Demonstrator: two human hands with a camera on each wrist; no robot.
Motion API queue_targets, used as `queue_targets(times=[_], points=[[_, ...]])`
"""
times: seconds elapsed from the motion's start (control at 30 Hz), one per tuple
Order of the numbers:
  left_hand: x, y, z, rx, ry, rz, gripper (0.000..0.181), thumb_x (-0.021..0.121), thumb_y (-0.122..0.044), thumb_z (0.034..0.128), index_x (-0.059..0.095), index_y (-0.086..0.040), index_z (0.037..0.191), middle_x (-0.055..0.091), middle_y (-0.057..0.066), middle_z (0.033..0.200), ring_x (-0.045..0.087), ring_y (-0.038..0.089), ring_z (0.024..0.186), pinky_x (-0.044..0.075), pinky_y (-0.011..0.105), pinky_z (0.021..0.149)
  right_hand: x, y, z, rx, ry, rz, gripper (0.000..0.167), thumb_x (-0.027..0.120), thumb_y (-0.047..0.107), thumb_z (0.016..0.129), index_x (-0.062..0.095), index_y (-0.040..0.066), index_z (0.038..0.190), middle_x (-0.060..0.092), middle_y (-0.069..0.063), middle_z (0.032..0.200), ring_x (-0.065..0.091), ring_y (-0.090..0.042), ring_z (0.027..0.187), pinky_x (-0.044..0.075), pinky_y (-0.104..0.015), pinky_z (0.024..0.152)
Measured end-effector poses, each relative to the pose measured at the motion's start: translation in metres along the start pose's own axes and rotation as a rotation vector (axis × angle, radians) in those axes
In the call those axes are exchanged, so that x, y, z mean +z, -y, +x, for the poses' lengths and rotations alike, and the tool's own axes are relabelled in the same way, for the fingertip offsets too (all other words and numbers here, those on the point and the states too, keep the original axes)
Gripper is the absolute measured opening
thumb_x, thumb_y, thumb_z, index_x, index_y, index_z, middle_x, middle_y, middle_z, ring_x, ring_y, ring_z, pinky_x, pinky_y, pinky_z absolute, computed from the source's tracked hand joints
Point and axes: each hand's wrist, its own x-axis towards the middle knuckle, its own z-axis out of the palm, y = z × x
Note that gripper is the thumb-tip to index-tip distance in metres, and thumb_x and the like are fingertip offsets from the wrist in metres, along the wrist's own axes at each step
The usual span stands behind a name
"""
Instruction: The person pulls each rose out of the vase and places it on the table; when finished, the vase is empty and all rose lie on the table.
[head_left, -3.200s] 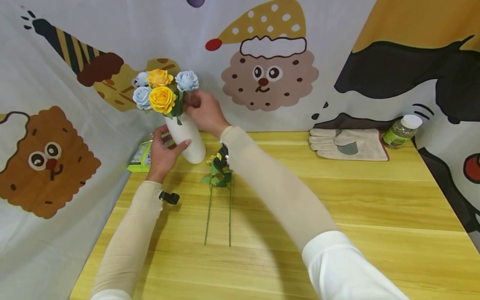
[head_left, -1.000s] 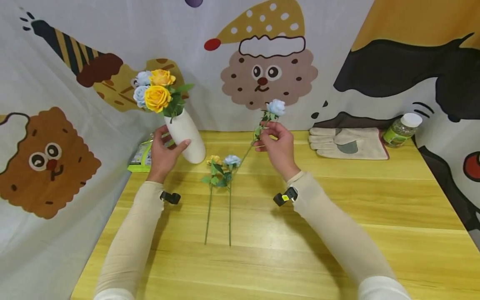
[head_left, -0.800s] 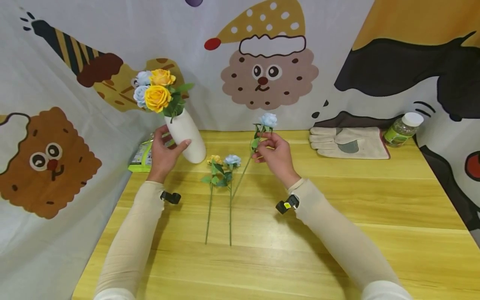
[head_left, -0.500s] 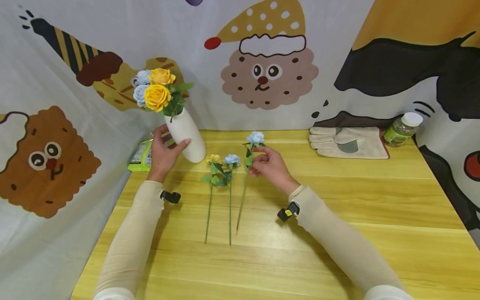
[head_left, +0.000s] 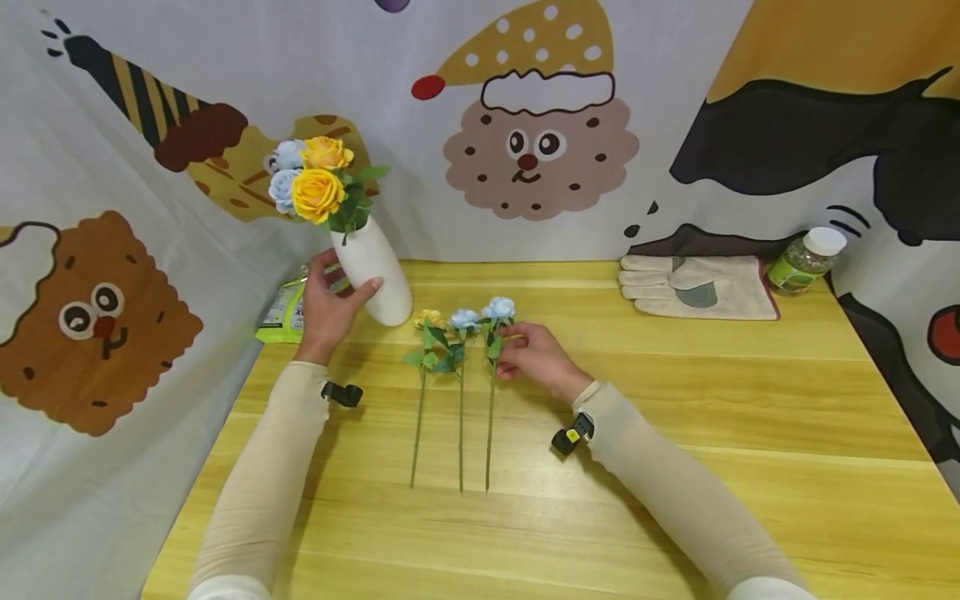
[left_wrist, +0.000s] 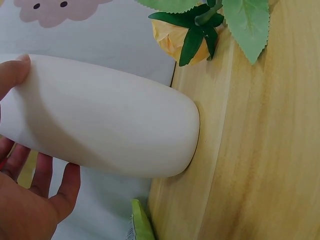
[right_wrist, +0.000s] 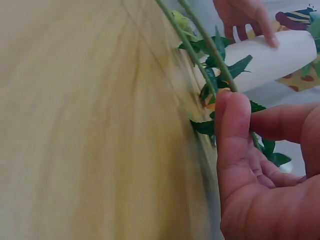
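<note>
My left hand (head_left: 327, 308) grips the white vase (head_left: 375, 271), thumb on one side and fingers on the other. Yellow roses (head_left: 318, 195) and light-blue roses (head_left: 283, 190) with green leaves stand in it. In the right wrist view, my right hand (right_wrist: 270, 185) pinches the green stem (right_wrist: 220, 62) of a light-blue rose (head_left: 498, 308) between thumb and finger. Its stem runs toward the front of the table, at the right end of a row. Left of it lie another light-blue rose (head_left: 464, 318) and a yellow rose (head_left: 429, 318).
A green packet (head_left: 283, 315) is partly hidden behind my left hand. At the back right of the wooden table (head_left: 675, 517) lie a work glove (head_left: 697, 287) and a white-capped jar (head_left: 802, 265). A printed cloth (head_left: 540, 233) hangs behind.
My right hand has drawn the light-blue rose out of the vase, carried it right, then lowered it beside the two roses on the table. The left hand has kept its hold on the vase.
</note>
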Motion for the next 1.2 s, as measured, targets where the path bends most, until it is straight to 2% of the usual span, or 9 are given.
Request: queue_targets(times=[0.4, 0.7, 0.93, 1.07, 1.2], points=[[-0.001, 0.001, 0.0, 0.005, 0.004, 0.002, 0.082, 0.09, -0.028, 0.0868, 0.043, -0.013, 0.153, 0.047, 0.008, 0.153, 0.052, 0.027, 0.136, 0.053, 0.051, 0.112, 0.005, -0.009, 0.003, 0.051, -0.023, -0.064, 0.048, 0.057, -0.008, 0.099, 0.05, -0.01, 0.146, 0.071, -0.027, 0.115, 0.076, -0.02, 0.075, 0.066, -0.028, 0.071], [-0.001, 0.001, 0.0, 0.001, 0.006, 0.005, 0.083, 0.09, -0.028, 0.0866, 0.042, -0.013, 0.153, 0.046, 0.008, 0.153, 0.052, 0.027, 0.136, 0.053, 0.05, 0.113, 0.0, 0.001, -0.002, 0.04, -0.039, -0.094, 0.041, 0.057, -0.005, 0.1, 0.058, -0.008, 0.141, 0.071, -0.025, 0.111, 0.075, -0.023, 0.079, 0.067, -0.031, 0.075], [-0.001, 0.0, 0.0, 0.004, 0.005, 0.008, 0.083, 0.089, -0.028, 0.0875, 0.042, -0.013, 0.154, 0.046, 0.008, 0.154, 0.052, 0.027, 0.136, 0.053, 0.05, 0.112, -0.003, 0.02, -0.005, -0.023, -0.081, -0.182, 0.03, 0.067, 0.01, 0.102, 0.068, -0.002, 0.13, 0.073, -0.022, 0.113, 0.075, -0.026, 0.083, 0.067, -0.042, 0.08], [0.0, 0.0, -0.001, 0.004, 0.003, 0.012, 0.082, 0.089, -0.027, 0.0877, 0.042, -0.012, 0.153, 0.046, 0.008, 0.153, 0.052, 0.027, 0.136, 0.052, 0.05, 0.113, -0.001, 0.034, -0.004, -0.064, -0.083, -0.221, 0.033, 0.069, 0.018, 0.102, 0.069, -0.002, 0.128, 0.073, -0.022, 0.111, 0.074, -0.034, 0.089, 0.065, -0.051, 0.086], [0.0, 0.001, 0.0, 0.004, 0.002, 0.007, 0.082, 0.089, -0.029, 0.0873, 0.042, -0.013, 0.153, 0.046, 0.009, 0.153, 0.052, 0.028, 0.136, 0.052, 0.052, 0.113, 0.006, 0.052, -0.001, -0.133, -0.073, -0.257, 0.034, 0.069, 0.019, 0.102, 0.068, -0.003, 0.128, 0.072, -0.027, 0.112, 0.071, -0.046, 0.096, 0.061, -0.061, 0.09]])
